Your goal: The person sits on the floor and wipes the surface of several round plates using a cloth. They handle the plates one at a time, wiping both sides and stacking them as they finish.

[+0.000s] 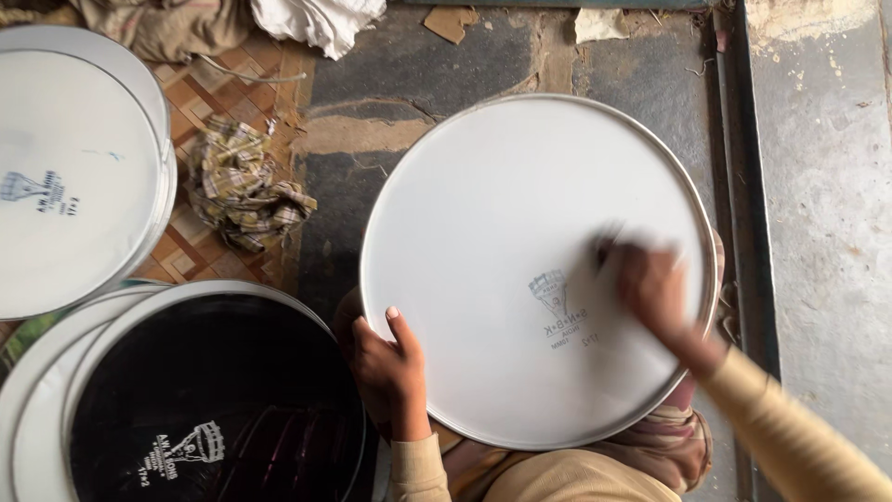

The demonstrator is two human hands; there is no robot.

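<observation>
Gripping the lower left rim of a white drumhead (520,232), the left hand (390,372) has its thumb laid up on the skin and its fingers curled under the metal hoop; the drumhead fills the centre and right of the frame, resting over the person's lap. Right hand (650,288): blurred with motion, pressed on the right half of the skin, apparently closed on something small; whether it holds a cloth or tool cannot be told. Step in hand, by judgement: rubbing or wiping the face of the skin while the other hand steadies the hoop; the next move seems to call for a firm hold on the rim and even pressure across the untouched part of the surface. Printed mark (560,311): small grey emblem with lines of lettering beneath, lower centre of the white drumhead, upside down to the viewer. Second white drumhead (65,177): upper left of the frame, small blue emblem near its left side. Black drumhead (223,400): lower left, white drum-shaped emblem with lettering at its lower part, lying on a stack of white-rimmed heads (37,400). Checked cloth (243,191): crumpled, left of centre on a patterned mat (186,246). Scraps of cardboard (451,23): top centre on the dark floor.
</observation>
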